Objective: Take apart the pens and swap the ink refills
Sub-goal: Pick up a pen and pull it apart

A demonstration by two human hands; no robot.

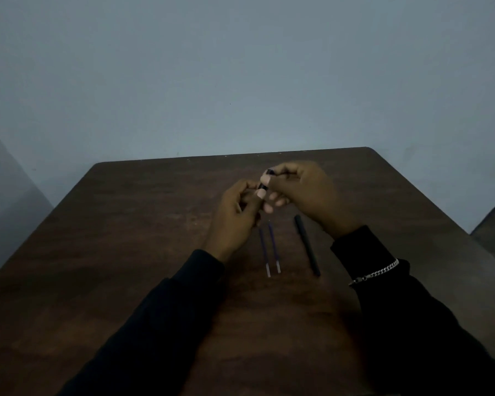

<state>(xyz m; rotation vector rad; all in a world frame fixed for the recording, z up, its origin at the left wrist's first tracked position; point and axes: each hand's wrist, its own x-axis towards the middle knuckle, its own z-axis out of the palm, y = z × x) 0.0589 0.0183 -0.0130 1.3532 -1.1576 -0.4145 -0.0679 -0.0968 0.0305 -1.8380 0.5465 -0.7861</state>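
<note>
Holding a barrel above the loose refills

My left hand (237, 207) and right hand (300, 190) both pinched the pen barrel (263, 185) mid-frame. The two refills (273, 247) lay just below on the counter (126, 224), lengthwise up-down, nearer my left hand.

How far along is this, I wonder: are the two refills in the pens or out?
Out: both refills lie bare on the table, side by side, left of a black pen barrel.

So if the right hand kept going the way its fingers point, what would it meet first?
Probably the left hand: the right hand points leftward at it, both pinching one dark pen piece. Depth unclear.
</note>
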